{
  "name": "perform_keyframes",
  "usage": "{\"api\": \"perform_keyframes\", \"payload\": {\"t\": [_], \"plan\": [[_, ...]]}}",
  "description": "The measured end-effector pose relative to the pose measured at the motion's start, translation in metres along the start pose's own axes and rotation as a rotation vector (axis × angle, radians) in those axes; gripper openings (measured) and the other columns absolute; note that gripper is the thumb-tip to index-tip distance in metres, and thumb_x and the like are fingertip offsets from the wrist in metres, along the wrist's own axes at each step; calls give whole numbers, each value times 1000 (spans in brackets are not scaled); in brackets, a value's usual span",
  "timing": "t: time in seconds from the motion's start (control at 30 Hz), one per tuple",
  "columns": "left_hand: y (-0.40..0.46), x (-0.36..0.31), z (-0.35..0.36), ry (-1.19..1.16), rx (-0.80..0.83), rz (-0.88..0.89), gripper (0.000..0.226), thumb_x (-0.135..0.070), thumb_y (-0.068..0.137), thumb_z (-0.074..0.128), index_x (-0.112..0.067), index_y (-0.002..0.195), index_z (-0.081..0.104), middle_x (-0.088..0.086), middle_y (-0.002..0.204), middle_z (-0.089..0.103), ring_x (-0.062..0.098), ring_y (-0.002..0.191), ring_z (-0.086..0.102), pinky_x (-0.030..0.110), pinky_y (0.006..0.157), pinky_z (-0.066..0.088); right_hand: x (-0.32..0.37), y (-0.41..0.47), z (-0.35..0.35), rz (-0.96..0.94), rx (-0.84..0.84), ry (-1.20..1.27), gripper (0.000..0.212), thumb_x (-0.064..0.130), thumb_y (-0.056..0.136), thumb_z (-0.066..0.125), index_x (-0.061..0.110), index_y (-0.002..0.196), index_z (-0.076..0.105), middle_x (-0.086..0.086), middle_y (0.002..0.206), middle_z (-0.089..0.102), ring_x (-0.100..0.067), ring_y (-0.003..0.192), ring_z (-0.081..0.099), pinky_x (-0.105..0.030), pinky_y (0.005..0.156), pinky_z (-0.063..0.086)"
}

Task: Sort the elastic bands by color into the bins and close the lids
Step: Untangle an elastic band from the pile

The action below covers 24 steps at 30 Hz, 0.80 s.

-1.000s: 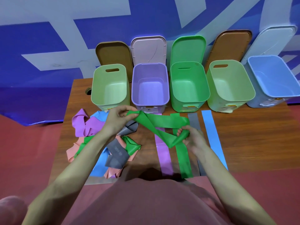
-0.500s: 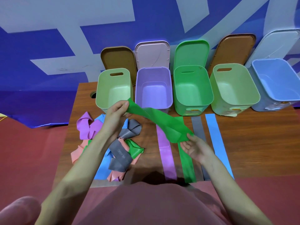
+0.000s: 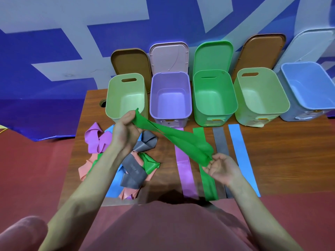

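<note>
Wood-grain worktop (image 3: 272,160) against a blue-and-white wall. Left hand (image 3: 125,131) has a closed grip on one end of a green band (image 3: 174,138), pinched between thumb and fingers, held up just in front of the purple bin (image 3: 171,98). Right hand (image 3: 222,168), palm up, pinches the other end in its fingertips, nearer the body than the green bin (image 3: 213,98). Band hangs stretched between the two hands, above the worktop, in no bin.

Five bins stand in a row at the far edge; blue bin (image 3: 308,91) is furthest right of the purple bin, pale green ones to either side of the middle pair. All lids stand open; all visible bin floors look bare.

Four bands lie flat in front of the bins: purple strip (image 3: 184,171), green strip (image 3: 208,182), grey strip (image 3: 220,142), blue strip (image 3: 241,156). Left of the purple strip, a tangled pile (image 3: 126,163) of purple, pink, blue, grey and green bands.

Judgement: early stage. No band binned, no lid shut; the whole sort remains.
</note>
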<state>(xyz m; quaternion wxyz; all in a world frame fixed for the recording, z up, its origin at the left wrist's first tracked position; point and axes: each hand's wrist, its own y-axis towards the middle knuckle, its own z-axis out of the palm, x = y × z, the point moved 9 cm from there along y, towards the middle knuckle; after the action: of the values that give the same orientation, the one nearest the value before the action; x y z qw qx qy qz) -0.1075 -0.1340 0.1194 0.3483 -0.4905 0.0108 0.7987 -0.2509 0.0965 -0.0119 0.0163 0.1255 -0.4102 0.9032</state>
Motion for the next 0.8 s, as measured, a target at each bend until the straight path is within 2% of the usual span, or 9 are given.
{"api": "perform_keyframes", "payload": {"t": [0.07, 0.13, 0.23, 0.33, 0.47, 0.53, 0.63, 0.73, 0.8], "plan": [[-4, -2, 10, -63, 12, -15, 24, -8, 98, 33, -8, 86, 54, 0, 70, 62, 14, 72, 64, 33, 86, 49, -5, -2, -3, 40, -19, -18, 51, 3, 49, 69, 3, 99, 58, -16, 101, 69, -27, 83, 72, -38, 74, 58], [-7, -6, 19, -111, 28, -20, 24, -8, 98, 33, -8, 82, 51, 1, 65, 58, 14, 64, 61, 34, 84, 48, -8, -3, -6, 63, -48, -60, 44, 7, 68, 49, 6, 112, 54, -16, 119, 62, -30, 89, 70, -40, 88, 51], [-11, -12, 33, -114, 66, -11, 24, -9, 98, 33, -9, 81, 50, 1, 65, 56, 14, 61, 60, 31, 72, 53, -11, -4, -8, 86, -39, -126, 45, 13, 76, 39, 8, 120, 50, -17, 124, 58, -31, 96, 65, -41, 90, 47], [-12, -15, 42, -159, 83, -5, 21, -7, 94, 35, -9, 78, 47, 3, 67, 48, 14, 59, 57, 26, 61, 53, -12, -8, -2, 71, 4, -196, 40, 22, 82, 48, 8, 119, 52, -14, 115, 60, -28, 93, 63, -34, 80, 51], [-6, -14, 33, -126, 41, -22, 9, -16, 80, 48, -12, 74, 43, 2, 69, 42, 15, 60, 44, 28, 63, 40, -10, -11, -3, 62, 12, -145, 35, 17, 80, 56, 4, 112, 57, -14, 93, 68, -23, 77, 67, -26, 61, 56], [-2, -16, 24, -128, -4, 3, 9, -16, 76, 48, -12, 72, 41, 2, 68, 40, 15, 59, 39, 26, 60, 36, -8, -10, -5, 63, 17, -56, 30, 17, 80, 53, 3, 107, 57, -12, 83, 67, -20, 71, 67, -24, 58, 56], [0, -19, 16, -159, -39, 29, 8, -15, 74, 46, -12, 70, 40, 1, 64, 41, 15, 58, 39, 24, 59, 36, -1, -9, -6, 24, 52, 28, 33, 14, 75, 52, 2, 105, 58, -11, 85, 64, -18, 76, 62, -25, 62, 55], [3, -17, 11, -177, -72, 38, 6, -12, 76, 47, -12, 73, 42, 2, 67, 41, 14, 61, 41, 24, 63, 36, 2, -10, 3, 3, 132, 32, 53, 15, 56, 80, 1, 104, 61, -11, 87, 62, -19, 74, 61, -25, 59, 54], [6, -16, 10, -123, -96, 57, 12, -6, 85, 44, -12, 76, 50, 2, 69, 45, 14, 63, 45, 25, 66, 41, 2, -10, 5, 9, 131, -49, 70, 21, 45, 89, 0, 106, 61, -11, 85, 60, -19, 72, 60, -24, 56, 53]]}}
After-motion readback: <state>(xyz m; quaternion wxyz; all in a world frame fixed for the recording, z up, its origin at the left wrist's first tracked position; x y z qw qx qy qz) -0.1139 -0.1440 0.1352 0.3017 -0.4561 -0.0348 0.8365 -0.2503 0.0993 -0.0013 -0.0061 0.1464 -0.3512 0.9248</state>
